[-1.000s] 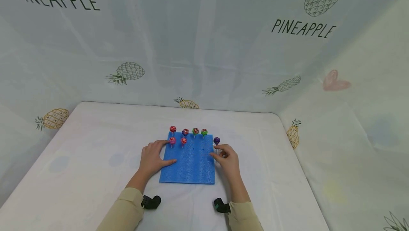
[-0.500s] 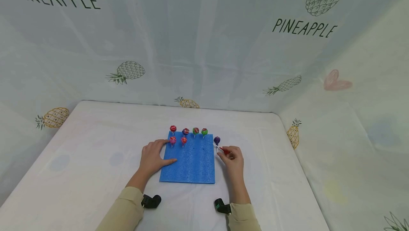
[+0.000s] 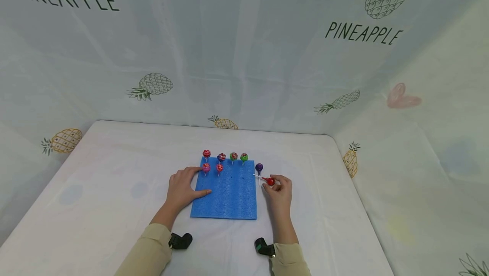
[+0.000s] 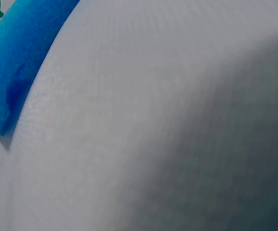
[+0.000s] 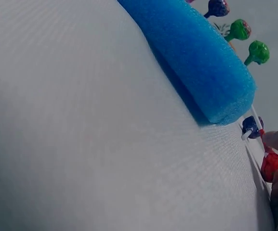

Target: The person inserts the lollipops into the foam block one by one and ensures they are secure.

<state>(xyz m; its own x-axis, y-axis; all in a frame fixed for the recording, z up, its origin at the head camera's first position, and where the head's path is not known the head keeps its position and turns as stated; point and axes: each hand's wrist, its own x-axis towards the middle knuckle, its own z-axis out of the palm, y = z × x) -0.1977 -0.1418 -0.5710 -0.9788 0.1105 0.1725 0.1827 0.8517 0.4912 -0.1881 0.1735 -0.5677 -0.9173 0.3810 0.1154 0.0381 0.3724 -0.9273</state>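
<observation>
A blue foam board (image 3: 229, 199) lies on the table with several wrapped lollipops standing upright in its far part, among them a green lollipop (image 3: 244, 157) and a pink lollipop (image 3: 206, 168). My left hand (image 3: 181, 190) rests on the board's left side, thumb spread over the top and fingers along the edge. Just off the right edge, my right hand (image 3: 279, 192) pinches a red lollipop (image 5: 274, 166) between thumb and fingertips. Its white stick points left, over the board's edge. Close by is a purple lollipop (image 3: 259, 167), to the right of the board.
White cloth covers the table (image 3: 114, 174). A pineapple-print curtain (image 3: 244, 55) hangs behind the table and around its sides. Each wrist carries a small black camera, such as the left camera (image 3: 181, 241).
My right hand has drawn slightly right from the board's edge. The red lollipop's head has come into view between its fingers, stick pointing left. The left hand stays put.
</observation>
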